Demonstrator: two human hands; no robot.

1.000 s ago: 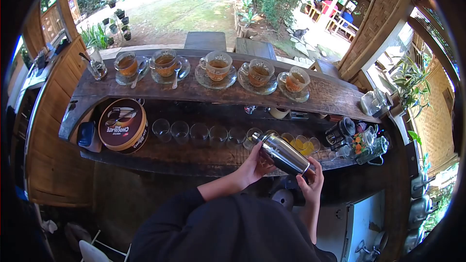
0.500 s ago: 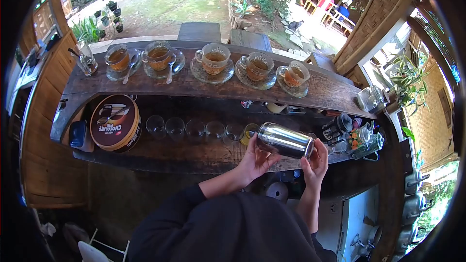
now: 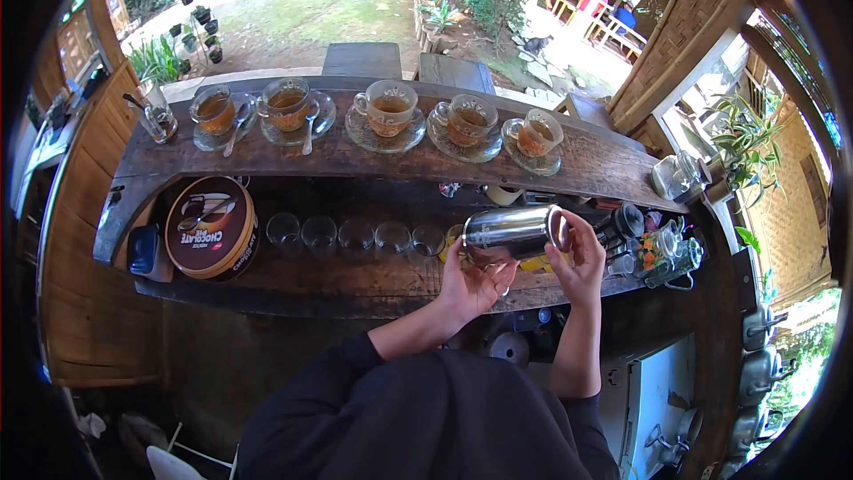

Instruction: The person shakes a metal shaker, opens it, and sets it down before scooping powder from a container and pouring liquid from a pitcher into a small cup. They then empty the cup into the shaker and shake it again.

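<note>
A shiny steel canister (image 3: 506,234) lies nearly sideways in the air above the lower shelf, held between both hands. My left hand (image 3: 473,289) grips its left end from below. At the right end, my right hand (image 3: 582,258) has its fingers around the rim. Whether the canister contains anything is hidden. Just behind and below it is something yellow (image 3: 535,263), partly covered. To its left stands a row of several clear glasses (image 3: 356,236) on the lower shelf (image 3: 293,289).
Several glass cups of brown drink (image 3: 391,108) stand on saucers along the upper counter (image 3: 338,162), two with spoons. A round chocolate pie tin (image 3: 210,229) is at left. At right are a glass jar (image 3: 679,178), a French press (image 3: 622,224) and glass pitchers (image 3: 680,260). Kettles (image 3: 757,373) hang far right.
The canister has tilted, its right end rising and turning toward the back. My right hand has moved up with it, while my left hand stays under the left end.
</note>
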